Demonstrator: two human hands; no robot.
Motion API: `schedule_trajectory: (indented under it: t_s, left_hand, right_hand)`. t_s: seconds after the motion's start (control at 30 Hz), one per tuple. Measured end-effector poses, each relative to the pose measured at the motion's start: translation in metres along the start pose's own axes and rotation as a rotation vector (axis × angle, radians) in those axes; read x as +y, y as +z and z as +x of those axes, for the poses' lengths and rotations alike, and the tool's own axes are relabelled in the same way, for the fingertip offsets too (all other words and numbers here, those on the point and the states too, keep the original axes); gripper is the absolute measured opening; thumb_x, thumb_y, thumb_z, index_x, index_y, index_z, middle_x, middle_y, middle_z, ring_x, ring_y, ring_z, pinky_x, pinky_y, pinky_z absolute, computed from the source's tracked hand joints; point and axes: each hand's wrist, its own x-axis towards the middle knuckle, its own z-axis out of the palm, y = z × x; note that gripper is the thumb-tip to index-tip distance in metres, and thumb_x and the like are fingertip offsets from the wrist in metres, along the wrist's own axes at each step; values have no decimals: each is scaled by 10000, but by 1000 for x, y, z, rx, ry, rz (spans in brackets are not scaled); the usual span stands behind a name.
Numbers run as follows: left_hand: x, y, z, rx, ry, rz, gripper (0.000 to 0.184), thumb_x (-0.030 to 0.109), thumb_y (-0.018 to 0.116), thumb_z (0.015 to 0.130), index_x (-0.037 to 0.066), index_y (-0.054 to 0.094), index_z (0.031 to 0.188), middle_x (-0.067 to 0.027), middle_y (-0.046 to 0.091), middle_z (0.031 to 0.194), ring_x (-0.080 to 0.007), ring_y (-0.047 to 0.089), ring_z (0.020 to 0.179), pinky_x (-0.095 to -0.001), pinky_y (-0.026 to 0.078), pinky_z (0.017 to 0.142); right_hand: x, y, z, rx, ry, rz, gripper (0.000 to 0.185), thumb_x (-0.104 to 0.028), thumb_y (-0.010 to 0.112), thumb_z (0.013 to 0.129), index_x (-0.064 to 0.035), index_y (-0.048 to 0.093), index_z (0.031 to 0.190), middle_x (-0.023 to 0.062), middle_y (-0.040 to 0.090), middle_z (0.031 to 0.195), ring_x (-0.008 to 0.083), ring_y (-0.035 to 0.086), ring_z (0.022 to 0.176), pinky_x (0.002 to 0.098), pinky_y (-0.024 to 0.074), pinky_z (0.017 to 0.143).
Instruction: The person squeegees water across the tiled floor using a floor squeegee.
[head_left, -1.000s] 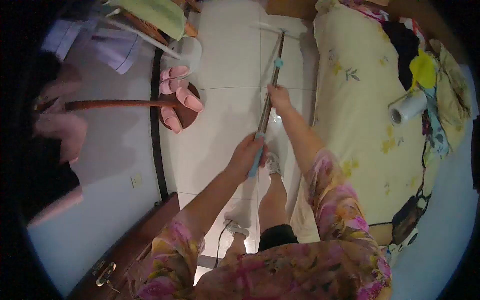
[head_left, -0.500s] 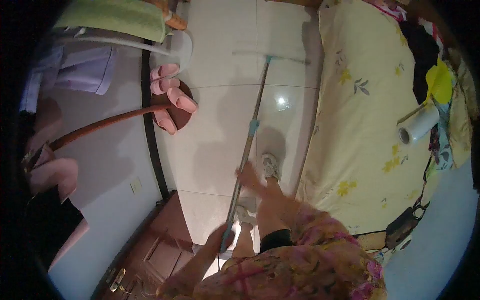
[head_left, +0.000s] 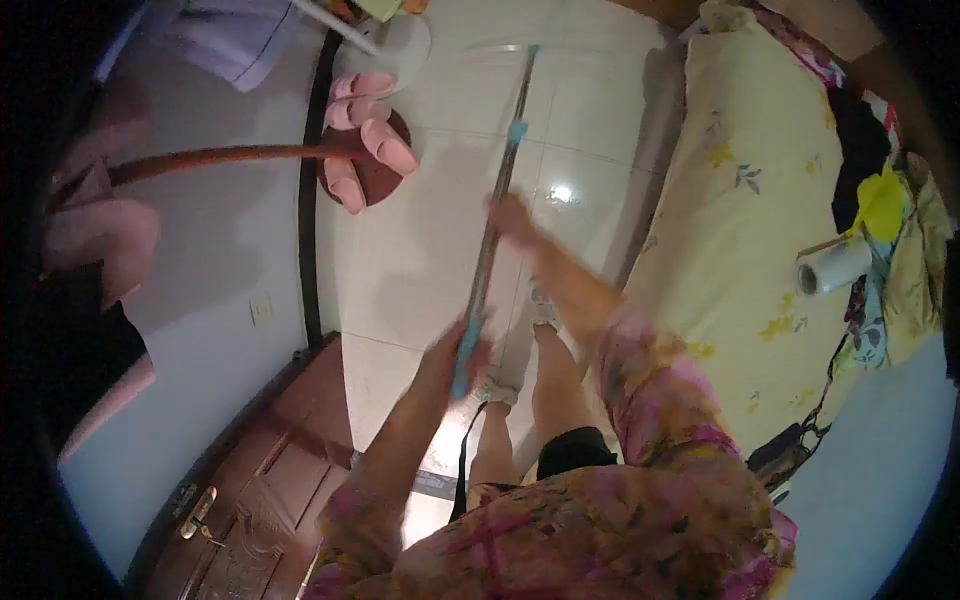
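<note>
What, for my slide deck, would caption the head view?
Left hand and right hand grip a long pole between pink slippers and a flowered sheet.

Long-handled floor tool (head_left: pixel 484 262), slender metallic pole, light-blue collar and end grip, narrow crosswise head blurred, head on pale tiles, pole inclined, gripped by both hands.

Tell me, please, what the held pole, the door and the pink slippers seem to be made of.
The pole looks like shiny metal, given its bright sheen; its blue grip is probably plastic, evenly coloured. The door looks like varnished wood, reddish-brown with moulded panels, though veneer is possible. The slippers look like matte foam or rubber, thick and seamless.
</note>
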Motion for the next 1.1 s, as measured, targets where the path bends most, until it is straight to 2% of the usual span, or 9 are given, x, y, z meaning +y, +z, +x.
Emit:
schedule_trajectory:
  t_s: [0.07, 0.33, 0.37, 0.47, 0.67, 0.77, 0.83, 0.9, 1.1]
  left_hand:
    - [26, 51, 47, 72, 22, -31, 339, 321, 358, 855, 79, 431, 1081, -8, 416, 578, -58, 350, 413, -169, 329, 356]
    - [-134, -210, -145, 380, -240, 7, 261, 311, 372, 842, 79, 486, 814, 5, 404, 498, -88, 376, 386, -208, 302, 341]
    - [-164, -231, -192, 218, -192, -101, 256, 314, 376, 840, 83, 486, 853, -2, 422, 524, -95, 396, 414, -213, 324, 374]
    - [-188, -211, -291, 523, -226, 350, 253, 315, 383, 835, 81, 478, 838, -33, 436, 543, -124, 413, 434, -227, 336, 392]
    - [-182, -237, -327, 412, -223, 46, 275, 332, 378, 839, 73, 462, 874, -29, 457, 586, -126, 416, 433, -227, 354, 403]
    - [-151, -219, -212, 88, -212, 235, 358, 404, 353, 841, 75, 492, 871, -18, 468, 616, -99, 448, 508, -225, 371, 445]
    - [-132, -180, -138, -163, -168, 267, 309, 363, 414, 827, 72, 486, 899, -15, 486, 672, -94, 465, 546, -197, 395, 482]
    - [-145, -165, -97, -107, -167, 165, 256, 320, 464, 804, 69, 490, 851, -11, 482, 675, -87, 444, 527, -200, 384, 478]
    - [-189, -308, -209, 231, -94, 292, 244, 299, 473, 782, 60, 497, 824, -2, 469, 608, -86, 441, 503, -215, 372, 460]
  right_hand:
    - [-13, -40, 51, 165, 347, 138, 261, -226, 430, 760, -11, 564, 698, 144, 564, 631, 275, 565, 618, 379, 447, 573]
    - [9, 229, -196, -305, -465, -621, 283, -267, 465, 745, 12, 493, 787, 126, 485, 644, 325, 486, 651, 421, 367, 609]
    - [18, 307, -254, -85, 194, 23, 381, -320, 458, 756, 45, 470, 863, 126, 472, 626, 326, 468, 614, 440, 354, 603]
    - [-110, 257, -345, -562, 784, 411, 492, -382, 460, 777, 85, 396, 920, 152, 511, 623, 219, 525, 488, 345, 430, 453]
    - [-84, 299, -368, -315, 436, 597, 341, -312, 528, 727, -27, 478, 548, 113, 498, 522, 211, 497, 434, 335, 381, 388]
    - [-39, 196, -306, 44, -277, -558, 275, -270, 528, 693, -4, 556, 627, 183, 563, 678, 303, 536, 555, 399, 404, 497]
    - [-12, 142, -251, 300, 661, 424, 266, -271, 495, 719, -13, 554, 693, 161, 544, 669, 270, 544, 545, 367, 434, 487]
    - [5, 106, -231, 304, 769, 602, 292, -270, 444, 783, 6, 502, 707, 92, 482, 577, 223, 504, 491, 345, 389, 444]
    - [42, 274, -301, -496, -171, -555, 193, -211, 528, 706, -18, 524, 719, 61, 497, 672, 203, 504, 638, 312, 414, 537]
